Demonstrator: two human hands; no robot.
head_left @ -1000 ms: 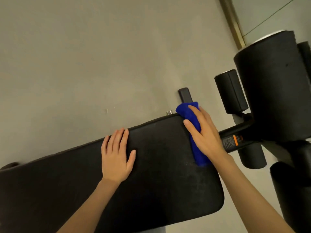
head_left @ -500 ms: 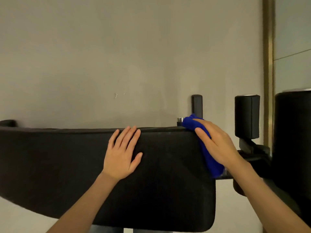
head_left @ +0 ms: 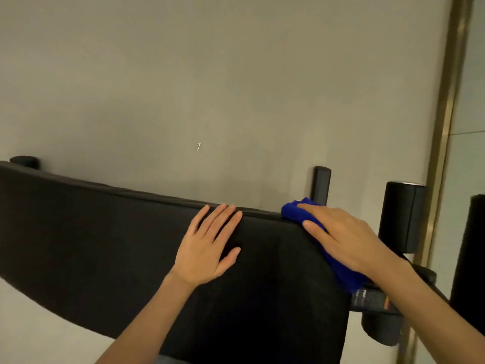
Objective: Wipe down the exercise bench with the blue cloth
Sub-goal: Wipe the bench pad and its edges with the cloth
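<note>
On the black pad of the exercise bench (head_left: pixel 131 245), my left hand (head_left: pixel 207 248) lies flat, palm down. Its four fingers are extended and held close together, with the fingertips (head_left: pixel 225 207) reaching the pad's far edge seam; the thumb is angled out to the right and rests on the pad surface. This hand holds nothing.

At the right end of the pad, my right hand (head_left: pixel 349 237) presses flat on top of the blue cloth (head_left: pixel 291 212). The fingers are extended, slightly parted, and point left toward the far right corner of the pad. The thumb lies on the cloth along the pad's end. The hand bears down on the cloth; whether any fingers curl around it I cannot tell.

The blue cloth is bunched at the far right corner of the pad and runs under my palm along the pad's right end, with its near end showing below my wrist above the frame label (head_left: pixel 372 300).

Beyond the cloth, a black upright post (head_left: pixel 321 185) stands beside the corner. Black foam rollers (head_left: pixel 401 216) sit to the right, apart from the pad.
</note>
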